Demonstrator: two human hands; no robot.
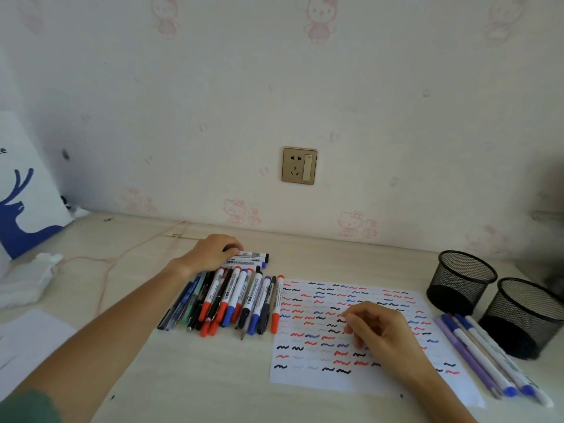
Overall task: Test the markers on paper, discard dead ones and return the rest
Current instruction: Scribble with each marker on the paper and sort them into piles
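Left hand (213,250) is curled on a marker (250,254) at 11 o'clock; right hand (378,331) rests loosely curled on paper (305,383), contents indiscernible, squiggles partly hidden

Bare desk (189,370) nearside; marker pile (232,297) left of paper (305,355), mesh cups (462,282) (two) far right.

Paper (323,358) flat on desk (195,370). Marker row (225,300) just left of paper; three markers (248,258) behind that row. Two cups (494,297) right of paper, pens (482,355) between. Socket (299,165) behind paper, on wall.
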